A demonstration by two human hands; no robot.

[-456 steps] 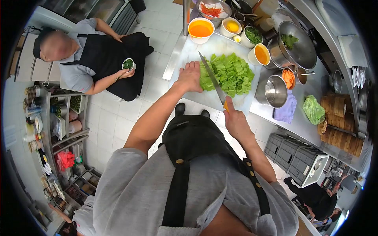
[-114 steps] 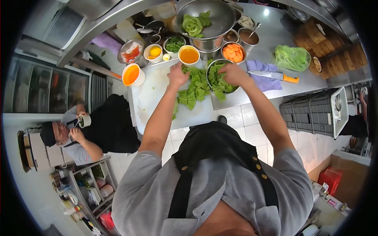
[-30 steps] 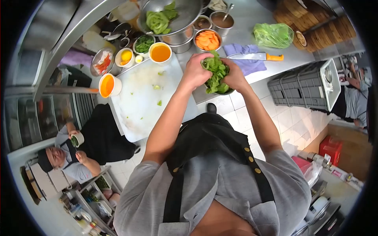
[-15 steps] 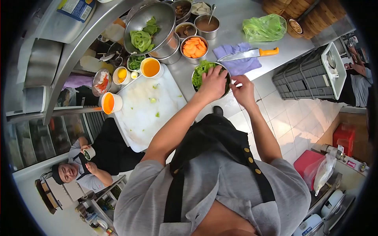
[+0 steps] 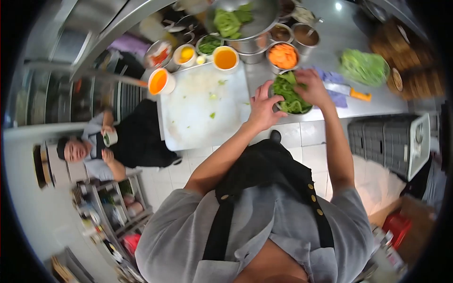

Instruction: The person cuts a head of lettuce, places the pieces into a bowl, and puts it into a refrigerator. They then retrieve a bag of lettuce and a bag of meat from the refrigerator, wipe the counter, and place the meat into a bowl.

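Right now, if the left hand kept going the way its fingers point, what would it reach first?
The left hand points toward the steel bowl packed with chopped greens, so its rim would probably come first, though depth is hard to judge.

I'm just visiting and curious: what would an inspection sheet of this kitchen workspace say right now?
Surface: steel counter with a white cutting board carrying a few green scraps.
Job's things: metal bowl heaped with chopped greens.
Clutter: bowl of carrot slices, cups of orange liquid, knife with orange handle on a purple cloth, bag of greens.
Grippers: none, bare hands; left hand at the bowl's near rim, right hand on the greens.
Cables: nothing seen.
Surroundings: another person crouches on the tiled floor holding a small cup; grey crates beside the counter.
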